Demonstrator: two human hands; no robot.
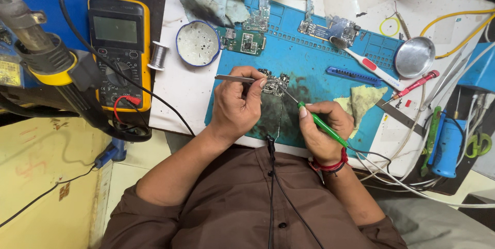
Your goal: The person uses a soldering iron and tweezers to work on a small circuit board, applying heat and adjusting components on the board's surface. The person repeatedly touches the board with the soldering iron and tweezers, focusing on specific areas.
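Circuit board (275,85) mid-mat, tweezers (234,78) left, green soldering iron (322,124) right, cloth (363,99) beside

Open blue mat (314,55) beyond the circuit board (273,83) (boards at its far edge), cloth (361,102) crowding the right.

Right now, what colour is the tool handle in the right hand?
Bright green soldering iron handle, seen in the head view.

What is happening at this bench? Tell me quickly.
A person is working on a small circuit board lying on a blue mat. The left hand holds metal tweezers against the board, while the right hand holds a green-handled soldering iron with its tip at the board. More boards, a yellow multimeter and a solder spool lie nearby.
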